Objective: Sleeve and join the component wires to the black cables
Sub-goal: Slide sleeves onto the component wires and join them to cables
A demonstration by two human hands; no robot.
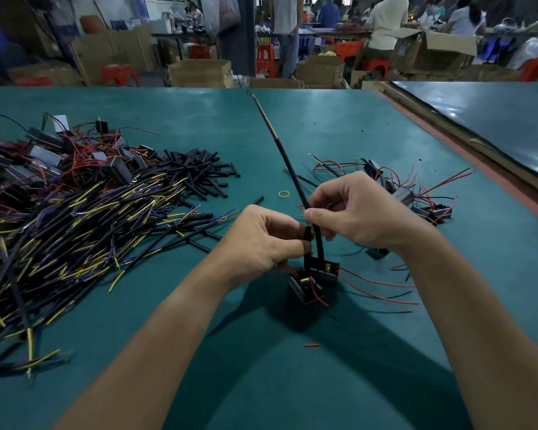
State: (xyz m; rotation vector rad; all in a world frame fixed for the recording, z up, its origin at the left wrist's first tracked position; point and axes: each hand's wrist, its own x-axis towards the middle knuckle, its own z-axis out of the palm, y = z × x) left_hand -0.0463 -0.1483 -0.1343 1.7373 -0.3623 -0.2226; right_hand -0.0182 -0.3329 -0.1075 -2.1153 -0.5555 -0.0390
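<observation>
My left hand [261, 243] pinches a short black sleeve on a wire that rises from a small black component [306, 288] hanging just below it. My right hand [351, 209] pinches the near end of a long black cable [288, 169], which runs away over the green table [184, 110] to a yellow and red tip. A second component [323, 271] with red wires sits right beside the first. The joint between my fingertips is hidden.
A big heap of black cables with yellow and purple ends [75, 225] lies at the left, with components [44, 156] behind it and loose black sleeves [199, 172] beside it. More components with red wires [416, 197] lie at the right. A rubber band [284, 193] lies near the cable.
</observation>
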